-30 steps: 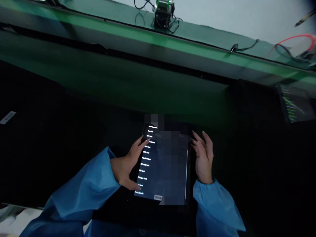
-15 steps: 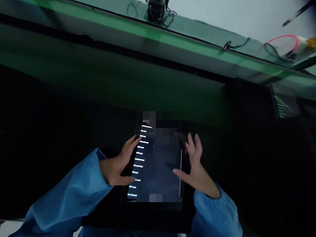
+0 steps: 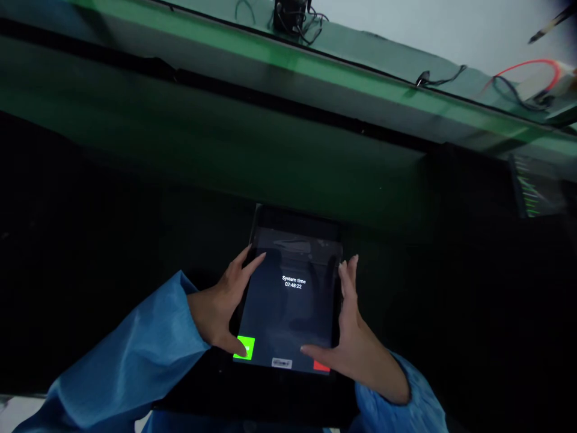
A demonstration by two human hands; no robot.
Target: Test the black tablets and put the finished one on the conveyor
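A black tablet [image 3: 293,300] lies upright before me on a dark surface. Its screen shows "System time 02:48:22", a green button at the lower left and a red button at the lower right. My left hand [image 3: 220,304] grips the tablet's left edge, fingers along the side, and its thumb rests on the green button. My right hand [image 3: 354,337] holds the right edge, fingers upright along the side, with its thumb lying near the red button. Both arms wear blue sleeves.
A green conveyor belt [image 3: 216,138] runs across behind the tablet. A small device with tangled black wires [image 3: 293,15] sits beyond it, and red and black cables [image 3: 523,81] at the far right. Another lit screen [image 3: 534,192] glows at the right edge.
The screen switched from a white list of tests to the system time page with green and red buttons. My right hand closed in onto the tablet's right edge.
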